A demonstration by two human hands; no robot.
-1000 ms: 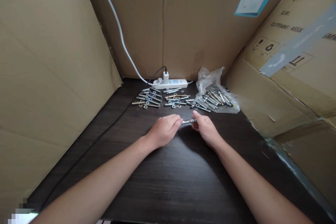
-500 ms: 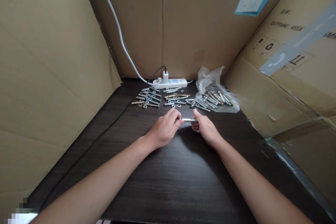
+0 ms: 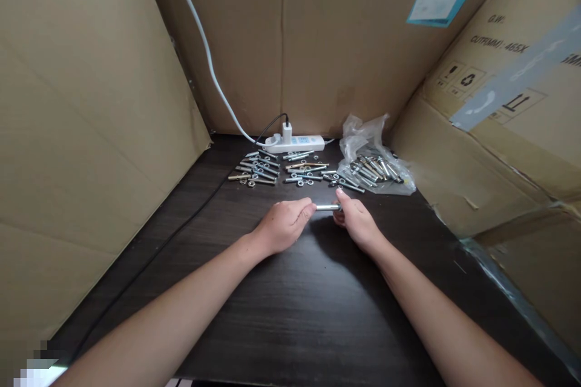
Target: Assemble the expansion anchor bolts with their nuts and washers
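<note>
The left hand (image 3: 287, 225) now curls lower, pinching the bolt (image 3: 327, 208); the right hand (image 3: 356, 216) (almost unmoved) grips its other end.

Between my left hand (image 3: 285, 225) and right hand (image 3: 358, 222) lies a slim silvery metal bolt (image 3: 325, 208). Behind it, loose cylindrical metal bolts (image 3: 313, 178) lie before an oblong white plastic power strip (image 3: 308, 144), mostly left of a crumpled clear plastic bag (image 3: 358, 131).

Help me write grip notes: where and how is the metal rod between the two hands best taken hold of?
Probably pinch the metal rod crosswise at its bare middle, coming from above: it looks slim and straight, runs sideways, and the left hand and right hand cover its ends.
</note>
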